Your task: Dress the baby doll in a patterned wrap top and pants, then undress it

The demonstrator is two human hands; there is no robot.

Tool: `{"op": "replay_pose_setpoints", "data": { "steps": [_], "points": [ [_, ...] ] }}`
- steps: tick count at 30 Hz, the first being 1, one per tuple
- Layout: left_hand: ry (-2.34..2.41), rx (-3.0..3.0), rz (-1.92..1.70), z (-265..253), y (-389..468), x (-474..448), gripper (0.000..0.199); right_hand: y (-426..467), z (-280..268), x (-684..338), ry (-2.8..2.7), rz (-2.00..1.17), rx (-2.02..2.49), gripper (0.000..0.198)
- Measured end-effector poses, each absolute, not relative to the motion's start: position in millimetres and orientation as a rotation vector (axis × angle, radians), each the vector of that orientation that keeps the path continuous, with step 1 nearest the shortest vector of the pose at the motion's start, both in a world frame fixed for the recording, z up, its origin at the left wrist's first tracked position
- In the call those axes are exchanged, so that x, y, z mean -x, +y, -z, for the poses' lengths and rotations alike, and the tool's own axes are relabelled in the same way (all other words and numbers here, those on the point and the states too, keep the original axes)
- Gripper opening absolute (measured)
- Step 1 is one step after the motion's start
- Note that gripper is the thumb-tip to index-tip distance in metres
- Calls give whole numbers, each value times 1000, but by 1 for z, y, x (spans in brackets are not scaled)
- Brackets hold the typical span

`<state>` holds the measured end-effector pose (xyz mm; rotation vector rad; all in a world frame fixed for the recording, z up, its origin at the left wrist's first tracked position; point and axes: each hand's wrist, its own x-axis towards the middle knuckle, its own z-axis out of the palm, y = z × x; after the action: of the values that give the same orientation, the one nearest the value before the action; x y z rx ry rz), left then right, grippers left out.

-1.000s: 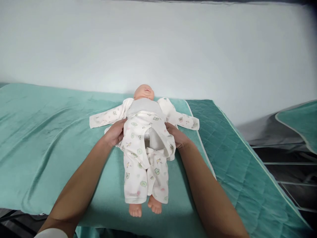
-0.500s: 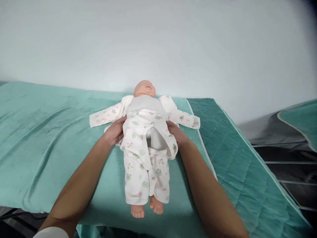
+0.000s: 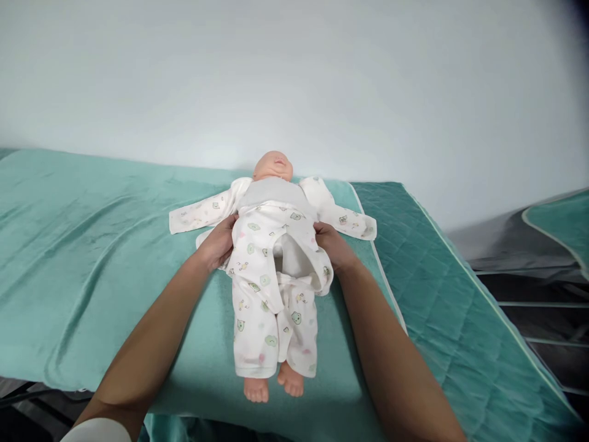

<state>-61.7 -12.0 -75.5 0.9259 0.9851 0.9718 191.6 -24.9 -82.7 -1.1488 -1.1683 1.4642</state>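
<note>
A baby doll (image 3: 273,166) lies on its back, head toward the wall and bare feet toward me. It wears a white printed top with the sleeves (image 3: 202,212) spread to both sides, over a grey-white torso. White printed baby pants (image 3: 256,276) cover its legs and reach up over the belly; a split at the crotch gapes open. My left hand (image 3: 218,244) is closed at the left side of the pants' waist, pinching the cloth. At the right side of the waist, my right hand (image 3: 337,247) grips the pants as well, its fingertips partly hidden by fabric.
A smooth green sheet (image 3: 110,245) lies under the doll, wrinkled on the left. To the right is a darker quilted green cover (image 3: 442,307). A pale wall (image 3: 294,80) rises behind. Another green-covered surface (image 3: 561,224) and a dark metal frame (image 3: 529,307) stand at the far right.
The view has shifted slightly, so the doll appears a little further right. Both hands keep their hold at the pants' waist; the doll's pose looks the same.
</note>
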Motion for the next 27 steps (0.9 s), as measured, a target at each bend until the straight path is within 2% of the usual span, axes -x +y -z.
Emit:
{"op": "replay_pose_setpoints", "data": {
  "steps": [4,12,18,27],
  "points": [
    [973,-929,-1002,77,-12,62,51,-25,81,-189,-1181,-1411,1186,30],
    [963,-973,-1043,71,-15,59,49,-22,85,-191,-1315,-1308,1208,28],
    [958,-1038,-1056,75,-14,62,53,-21,92,-202,-1351,-1425,1188,24],
    [1092,-1156,-1072,78,-13,63,40,-26,84,-199,-1260,-1546,1129,25]
  ]
}}
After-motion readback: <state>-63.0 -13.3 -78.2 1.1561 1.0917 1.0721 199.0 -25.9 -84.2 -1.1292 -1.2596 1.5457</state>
